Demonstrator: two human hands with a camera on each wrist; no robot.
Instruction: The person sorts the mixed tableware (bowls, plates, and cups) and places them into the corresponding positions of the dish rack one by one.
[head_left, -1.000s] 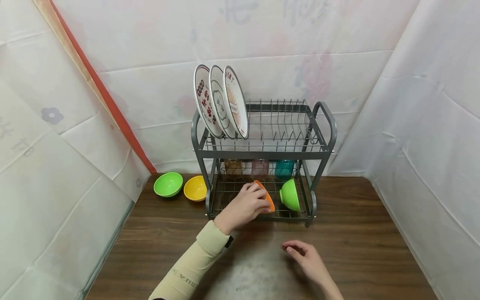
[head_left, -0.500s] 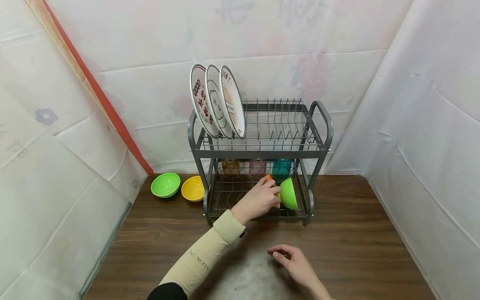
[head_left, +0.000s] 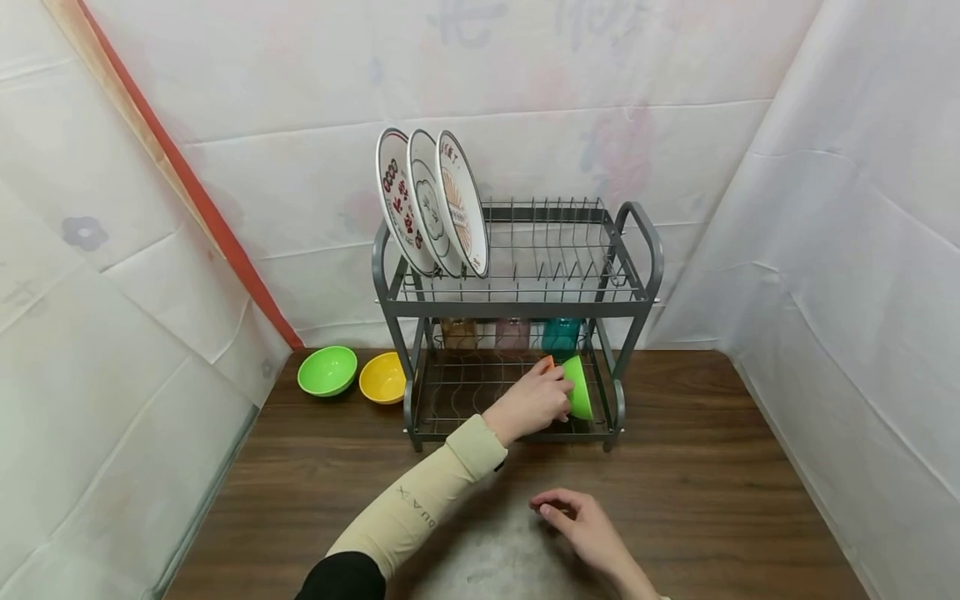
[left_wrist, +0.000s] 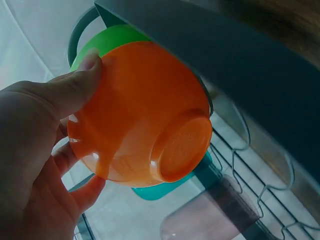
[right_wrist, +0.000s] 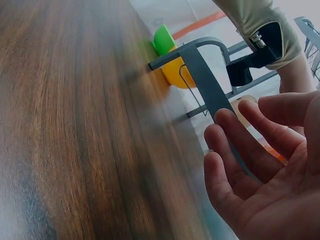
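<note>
My left hand (head_left: 531, 402) grips an orange bowl (left_wrist: 135, 110) by its rim, thumb on the outside and fingers around the far edge. In the head view the hand hides most of that bowl, which is tipped on its side at the lower shelf of the dish rack (head_left: 517, 308). Right beside it a green bowl (head_left: 578, 389) stands on edge at the shelf's right end; the left wrist view shows it behind the orange one. Low over the table in front of the rack, my right hand (head_left: 588, 533) hangs with loosely curled fingers and holds nothing.
Several plates, one with an orange pattern (head_left: 462, 204), stand upright at the upper rack's left. Brown, pink and teal cups (head_left: 561, 335) sit at the back of the lower shelf. Left of the rack, another green bowl (head_left: 327, 372) and a yellow bowl (head_left: 383, 378) rest on the table.
My left hand has carried the orange bowl rightward along the lower shelf, up to the green bowl. The right hand has shifted slightly left in view, and the head view has shifted a little.
</note>
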